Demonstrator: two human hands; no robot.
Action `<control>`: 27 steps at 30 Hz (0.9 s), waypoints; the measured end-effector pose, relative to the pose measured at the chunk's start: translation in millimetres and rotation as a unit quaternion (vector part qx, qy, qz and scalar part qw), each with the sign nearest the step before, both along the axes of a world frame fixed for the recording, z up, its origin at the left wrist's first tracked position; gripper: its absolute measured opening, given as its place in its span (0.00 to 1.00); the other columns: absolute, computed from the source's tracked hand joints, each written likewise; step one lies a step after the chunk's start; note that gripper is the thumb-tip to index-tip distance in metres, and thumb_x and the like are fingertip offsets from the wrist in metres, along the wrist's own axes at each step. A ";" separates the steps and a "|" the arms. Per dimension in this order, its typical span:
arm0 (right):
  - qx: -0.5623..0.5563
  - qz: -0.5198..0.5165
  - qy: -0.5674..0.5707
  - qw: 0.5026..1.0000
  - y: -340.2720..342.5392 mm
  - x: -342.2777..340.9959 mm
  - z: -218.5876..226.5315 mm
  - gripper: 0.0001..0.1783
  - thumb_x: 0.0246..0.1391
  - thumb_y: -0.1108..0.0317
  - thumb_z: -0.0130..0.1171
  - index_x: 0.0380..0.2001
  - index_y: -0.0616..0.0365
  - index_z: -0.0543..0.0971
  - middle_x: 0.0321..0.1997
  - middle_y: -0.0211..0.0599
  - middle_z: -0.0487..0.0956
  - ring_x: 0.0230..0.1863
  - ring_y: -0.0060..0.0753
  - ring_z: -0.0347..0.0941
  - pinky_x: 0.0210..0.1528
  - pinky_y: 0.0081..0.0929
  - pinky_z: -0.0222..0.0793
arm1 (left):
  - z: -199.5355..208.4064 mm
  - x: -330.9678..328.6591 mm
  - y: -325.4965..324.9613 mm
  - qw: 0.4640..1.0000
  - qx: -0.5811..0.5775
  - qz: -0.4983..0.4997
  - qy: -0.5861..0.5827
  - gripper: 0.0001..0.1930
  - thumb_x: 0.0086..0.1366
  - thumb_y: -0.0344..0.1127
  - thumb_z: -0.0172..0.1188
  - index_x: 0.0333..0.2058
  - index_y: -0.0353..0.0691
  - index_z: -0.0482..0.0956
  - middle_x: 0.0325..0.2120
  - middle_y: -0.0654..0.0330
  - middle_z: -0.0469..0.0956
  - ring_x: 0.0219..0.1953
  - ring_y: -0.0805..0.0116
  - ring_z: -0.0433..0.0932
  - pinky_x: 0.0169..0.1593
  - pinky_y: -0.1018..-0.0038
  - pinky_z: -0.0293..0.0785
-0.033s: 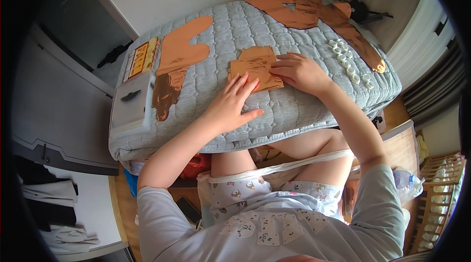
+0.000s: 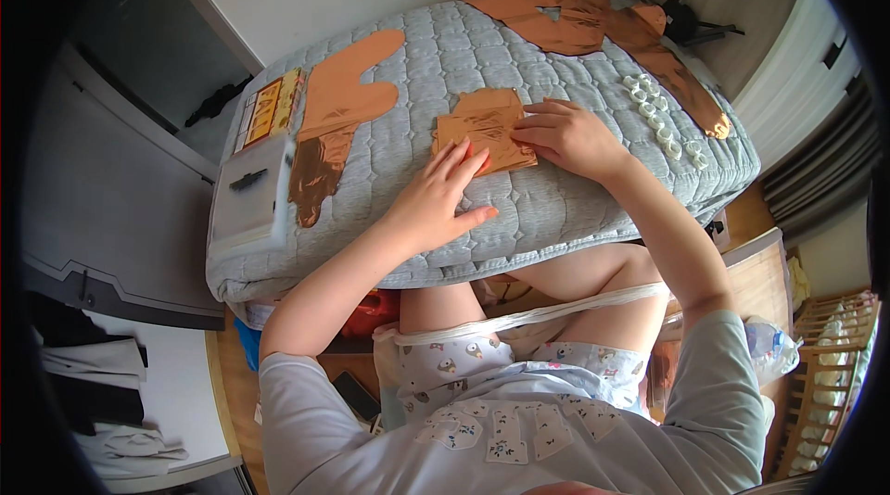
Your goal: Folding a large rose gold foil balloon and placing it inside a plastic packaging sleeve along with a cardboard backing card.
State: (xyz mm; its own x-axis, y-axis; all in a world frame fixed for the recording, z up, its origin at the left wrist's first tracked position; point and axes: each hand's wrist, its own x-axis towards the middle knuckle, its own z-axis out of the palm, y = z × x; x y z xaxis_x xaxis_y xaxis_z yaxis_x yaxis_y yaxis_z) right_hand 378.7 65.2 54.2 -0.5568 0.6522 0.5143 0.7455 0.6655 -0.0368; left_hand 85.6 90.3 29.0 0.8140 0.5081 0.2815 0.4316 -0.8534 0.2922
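Note:
A flat, copper-coloured foil balloon (image 2: pixel 491 129), folded into a rough square, lies on the grey quilted mattress (image 2: pixel 547 203). Across its near left part rest the spread fingers of my left hand (image 2: pixel 431 203), which is open, the thumb held apart on the mattress side. My right hand (image 2: pixel 573 138) lies over the right edge of the folded foil, fingers stretched out side by side; its thumb is mostly hidden. Both hands touch the foil. To the left another copper foil balloon (image 2: pixel 348 87) with rounded lobes is spread flat, its lower end dark and crinkled.
A larger copper foil piece (image 2: pixel 556 22) curves along the far right. Several small white rolls (image 2: pixel 654 110) lie in rows on the right. At the left edge are a clear plastic packet (image 2: pixel 248 208) and a yellow-and-red printed pack (image 2: pixel 269 110). A black stand (image 2: pixel 681 20) is behind.

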 end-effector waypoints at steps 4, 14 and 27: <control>0.053 0.019 -0.012 0.998 -18.8 -8.7 17.4 0.16 0.50 0.69 0.69 0.45 0.52 0.86 0.46 0.29 0.86 0.53 0.37 0.80 0.57 0.36 0.75 | 12.7 -12.8 -15.4 0.998 -0.037 0.002 -0.046 0.40 0.65 0.52 0.66 0.69 0.40 0.62 0.67 0.45 0.65 0.67 0.45 0.67 0.67 0.57 0.69; -0.221 0.019 0.352 0.909 -75.4 -32.0 77.1 0.20 0.62 0.72 0.64 0.57 0.56 0.77 0.35 0.29 0.84 0.36 0.26 0.80 0.40 0.26 0.74 | 106.5 -40.8 -25.8 0.987 -0.127 0.021 -0.100 0.14 0.67 0.37 0.67 0.28 0.33 0.76 0.23 0.59 0.68 0.26 0.69 0.69 0.31 0.70 0.66; -0.542 -0.177 0.376 0.731 9.4 -23.7 15.5 0.33 0.64 0.65 0.63 0.69 0.60 0.65 0.38 0.40 0.83 0.34 0.30 0.82 0.34 0.28 0.83 | 68.3 3.9 59.8 0.961 -0.108 0.137 0.214 0.31 0.61 0.59 0.65 0.54 0.42 0.80 0.39 0.56 0.86 0.42 0.53 0.85 0.48 0.61 0.77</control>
